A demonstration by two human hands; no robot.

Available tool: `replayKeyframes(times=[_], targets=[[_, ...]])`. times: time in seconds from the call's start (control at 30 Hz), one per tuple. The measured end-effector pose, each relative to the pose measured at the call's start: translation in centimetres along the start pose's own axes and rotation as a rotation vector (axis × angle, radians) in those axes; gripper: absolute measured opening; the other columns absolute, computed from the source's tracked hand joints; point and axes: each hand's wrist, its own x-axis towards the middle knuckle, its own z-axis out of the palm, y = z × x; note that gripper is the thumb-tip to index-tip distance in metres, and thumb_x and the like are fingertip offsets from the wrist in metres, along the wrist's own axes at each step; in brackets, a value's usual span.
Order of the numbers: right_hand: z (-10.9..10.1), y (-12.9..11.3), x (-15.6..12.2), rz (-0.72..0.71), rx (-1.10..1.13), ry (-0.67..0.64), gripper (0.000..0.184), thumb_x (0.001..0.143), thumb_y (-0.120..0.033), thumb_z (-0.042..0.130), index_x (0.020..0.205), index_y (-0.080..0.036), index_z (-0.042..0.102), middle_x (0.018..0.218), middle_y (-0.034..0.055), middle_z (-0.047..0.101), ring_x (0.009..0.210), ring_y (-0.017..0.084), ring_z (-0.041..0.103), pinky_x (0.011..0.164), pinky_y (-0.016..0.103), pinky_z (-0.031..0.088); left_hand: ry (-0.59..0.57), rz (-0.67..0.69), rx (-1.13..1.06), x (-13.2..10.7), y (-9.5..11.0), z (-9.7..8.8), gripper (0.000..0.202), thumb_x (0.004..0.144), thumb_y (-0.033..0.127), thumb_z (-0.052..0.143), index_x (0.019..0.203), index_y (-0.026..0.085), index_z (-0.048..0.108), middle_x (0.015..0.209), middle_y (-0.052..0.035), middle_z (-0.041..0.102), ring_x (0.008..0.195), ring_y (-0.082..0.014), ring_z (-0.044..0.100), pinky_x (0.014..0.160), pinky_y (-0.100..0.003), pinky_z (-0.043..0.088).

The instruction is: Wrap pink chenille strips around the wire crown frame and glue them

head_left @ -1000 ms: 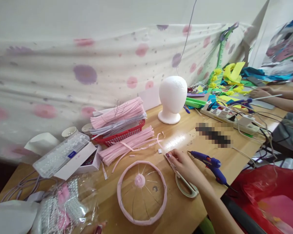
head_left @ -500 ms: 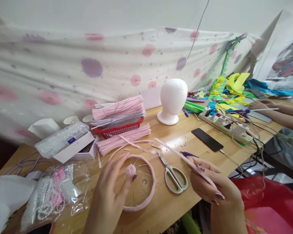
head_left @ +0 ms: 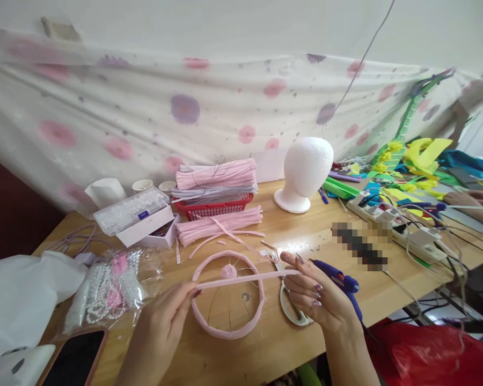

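Two ends of one narrow pink strip (head_left: pixel 247 277) are gripped: the left end is pinched by the left hand (head_left: pixel 167 319), the right end by the right hand (head_left: pixel 317 292), with the strip drawn nearly straight between them. The wire-spoked pink ring (head_left: pixel 226 334) is crossed from above by it; whether the two touch cannot be told. The ring is laid flat, its near rim set well inside the near edge of the worktop (head_left: pixel 273 351). On the right, movement is bounded by the scissors (head_left: pixel 284 305), partly hidden behind the right hand, and by the glue gun (head_left: pixel 340 279), whose handle is brought to the near right edge. On the left, room is limited by the bagged pearl strings (head_left: pixel 112 284) and a phone (head_left: pixel 76 358). Bare wood is seen between the ring and the white foam head (head_left: pixel 308 170) at the far side.
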Motion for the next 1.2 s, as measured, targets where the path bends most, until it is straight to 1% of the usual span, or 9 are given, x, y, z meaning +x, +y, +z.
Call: replayKeyframes(times=[0.13, 0.23, 0.3, 0.43, 0.53, 0.63, 0.77, 0.93, 1.2], targets=[[0.0, -0.4, 1.0, -0.083, -0.021, 0.085, 0.013, 0.087, -0.024, 0.08, 0.089, -0.017, 0.07, 0.045, -0.0152, 0.028, 0.038, 0.001, 0.023, 0.044, 0.005, 0.04, 0.165, -0.324, 0.062, -1.7, -2.2, -2.3, 0.027, 0.094, 0.041, 0.051, 0.087, 0.024, 0.072, 0.076, -0.0009, 0.08, 0.066, -0.0195, 0.075, 0.058, -0.021, 0.054], [-0.6, -1.0, 1.4, -0.314, -0.256, 0.303, 0.019, 0.082, -0.035, 0.085, 0.088, -0.022, 0.073, 0.047, -0.0105, 0.051, 0.05, 0.004, 0.054, 0.076, 0.019, 0.058, 0.309, -0.597, 0.05, -2.5, -2.8, -3.2, 0.031, 0.091, 0.048, 0.052, 0.085, 0.025, 0.07, 0.054, 0.005, 0.061, 0.045, -0.0162, 0.055, 0.048, -0.023, 0.045], [-0.9, -1.0, 1.9, -0.483, -0.573, 0.491, 0.035, 0.074, -0.04, 0.09, 0.103, -0.026, 0.075, 0.084, -0.0003, 0.077, 0.091, 0.015, 0.071, 0.103, 0.035, 0.052, 0.373, -0.685, -0.013, -2.5, -2.9, -3.1, 0.033, 0.09, 0.052, 0.052, 0.087, 0.024, 0.069, 0.051, 0.0068, 0.048, 0.043, -0.0151, 0.042, 0.047, -0.024, 0.038], [0.0, 0.6, 2.9, -0.573, -1.012, 0.636, 0.051, 0.072, -0.047, 0.089, 0.118, -0.03, 0.072, 0.133, 0.0062, 0.069, 0.129, 0.027, 0.058, 0.11, 0.042, 0.043, 0.354, -0.731, -0.203, -1.9, -2.5, -1.7, 0.038, 0.09, 0.057, 0.053, 0.089, 0.022, 0.067, 0.056, 0.0068, 0.04, 0.049, -0.0147, 0.037, 0.048, -0.025, 0.031], [2.3, 3.2, 3.1, -0.428, -1.053, 0.529, 0.036, 0.081, -0.057, 0.078, 0.093, -0.023, 0.073, 0.085, 0.0038, 0.072, 0.079, 0.018, 0.066, 0.072, 0.029, 0.053, 0.266, -0.7, -0.314, -1.2, -1.1, -0.4, 0.04, 0.092, 0.058, 0.052, 0.087, 0.021, 0.067, 0.055, 0.0072, 0.036, 0.049, -0.0145, 0.035, 0.048, -0.024, 0.029], [5.1, 5.9, 3.4, -0.268, -0.996, 0.293, 0.05, 0.086, -0.063, 0.07, 0.116, -0.023, 0.066, 0.065, -0.0052, 0.056, 0.05, 0.008, 0.045, 0.048, 0.021, 0.037, 0.031, -0.562, -0.379, -0.3, 1.0, 0.5, 0.039, 0.096, 0.052, 0.049, 0.086, 0.021, 0.07, 0.052, 0.0065, 0.041, 0.047, -0.0139, 0.038, 0.047, -0.024, 0.028], [6.5, 7.8, 4.5, -0.161, -0.762, 0.161, 0.047, 0.094, -0.064, 0.059, 0.094, -0.017, 0.067, 0.049, -0.01, 0.037, 0.043, 0.005, 0.03, 0.045, 0.019, 0.028, -0.212, -0.245, -0.458, 0.8, 2.6, 1.2, 0.035, 0.101, 0.038, 0.046, 0.084, 0.021, 0.072, 0.066, 0.0015, 0.063, 0.057, -0.0135, 0.055, 0.057, -0.023, 0.039], [5.0, 7.4, 5.0, -0.186, -0.405, 0.127, 0.055, 0.094, -0.061, 0.06, 0.06, -0.019, 0.05, 0.04, -0.0113, 0.025, 0.036, 0.003, 0.017, 0.038, 0.017, 0.015, -0.276, -0.078, -0.377, 0.3, 1.7, 1.5, 0.048, 0.104, 0.046, 0.045, 0.072, 0.019, 0.067, 0.052, 0.0051, 0.047, 0.047, -0.0102, 0.042, 0.049, -0.023, 0.029], [4.0, 3.7, 3.7, -0.167, -0.238, 0.114, 0.057, 0.092, -0.052, 0.069, 0.058, -0.02, 0.036, 0.043, -0.0139, 0.018, 0.037, 0.002, 0.006, 0.034, 0.013, 0.016, -0.324, -0.067, -0.331, -1.0, -0.3, 0.6, 0.055, 0.104, 0.052, 0.038, 0.078, 0.021, 0.076, 0.056, 0.0, 0.064, 0.047, -0.013, 0.049, 0.05, -0.025, 0.033]])
